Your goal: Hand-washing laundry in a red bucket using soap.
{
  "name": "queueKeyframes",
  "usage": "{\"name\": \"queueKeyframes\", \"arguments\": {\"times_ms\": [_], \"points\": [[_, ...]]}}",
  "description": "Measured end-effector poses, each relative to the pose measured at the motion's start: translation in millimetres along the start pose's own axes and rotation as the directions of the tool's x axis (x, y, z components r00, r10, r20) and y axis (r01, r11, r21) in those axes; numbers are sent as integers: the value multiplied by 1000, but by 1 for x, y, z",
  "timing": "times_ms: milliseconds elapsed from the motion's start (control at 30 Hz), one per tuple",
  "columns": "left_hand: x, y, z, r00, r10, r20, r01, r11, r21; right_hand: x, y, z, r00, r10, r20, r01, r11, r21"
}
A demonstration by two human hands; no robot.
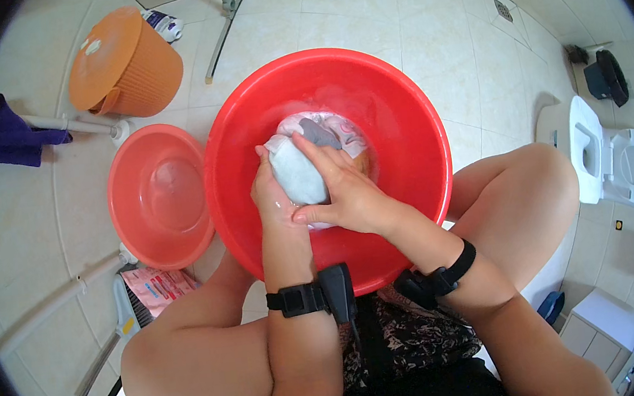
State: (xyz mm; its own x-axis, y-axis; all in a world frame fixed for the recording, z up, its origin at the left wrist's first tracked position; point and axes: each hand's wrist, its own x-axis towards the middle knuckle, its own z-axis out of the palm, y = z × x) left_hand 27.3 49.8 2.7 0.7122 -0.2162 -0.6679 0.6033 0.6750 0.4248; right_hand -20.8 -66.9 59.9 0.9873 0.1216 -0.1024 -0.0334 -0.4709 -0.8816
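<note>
A large red plastic basin [249, 106] stands on the tiled floor between my knees. Inside it, wet cloth [318, 131] in pale pink and grey lies in shallow water. My left hand [273, 194] holds a light-blue cloth [297, 171] from its left side, with the palm wet. From the right, my right hand [345, 189] presses on the same cloth with spread fingers, its thumb near my left wrist. An orange-brown patch shows beside my right fingers; what it belongs to is unclear.
A smaller pink basin [160, 197] stands left of the red one. Beyond it are a lidded orange bucket [132, 66] and a metal stand's leg [229, 27]. A broom [125, 305] and a pink packet [158, 287] lie by my left knee; a toilet [584, 149] is right.
</note>
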Motion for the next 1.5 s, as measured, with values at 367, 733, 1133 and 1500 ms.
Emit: {"name": "queueKeyframes", "arguments": {"times_ms": [367,733,1133,1500], "points": [[-13,-22,21,997,-72,5,72,988,-134,1,7,5,951,133,-279,-161,984,-77],[-13,-32,12,989,-115,98,108,992,69,24,36,-5,823,561,-88,-452,741,496],[-18,-7,25,984,-11,177,17,999,-31,16,44,2,975,78,-208,-29,973,227],[-4,6,2,960,257,112,-265,704,659,19,47,-42,741,671,35,-320,307,896]]}}
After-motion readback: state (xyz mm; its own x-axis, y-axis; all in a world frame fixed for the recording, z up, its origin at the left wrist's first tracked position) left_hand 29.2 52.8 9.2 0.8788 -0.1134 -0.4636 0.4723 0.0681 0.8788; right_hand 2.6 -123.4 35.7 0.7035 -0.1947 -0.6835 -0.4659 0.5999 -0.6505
